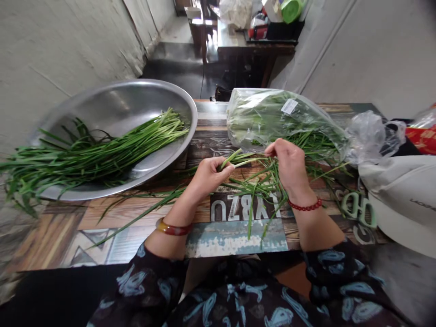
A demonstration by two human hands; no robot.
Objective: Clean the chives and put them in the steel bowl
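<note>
My left hand (pixel 211 176) is closed around a few garlic chives (pixel 233 157), their pale ends poking out past the thumb. A stalk runs from it to my right hand (pixel 289 164), whose thumb and finger are pinched at the stalk's end. Under and between both hands lies a loose pile of green chive pieces (pixel 254 184) on the table. To the left, a wide metal basin (pixel 117 101) holds a large bunch of chives (pixel 136 147), with leaves hanging over its rim. Behind my right hand, a clear plastic bag (pixel 259 122) contains more chives.
Green-handled scissors (pixel 359 209) lie at the right, beside a white cap (pixel 405 195). A crumpled plastic bag (pixel 369 134) and a red packet (pixel 424 136) are behind them. The patterned wooden table (pixel 146 236) stands between walls; another cluttered table (pixel 235 41) is farther back.
</note>
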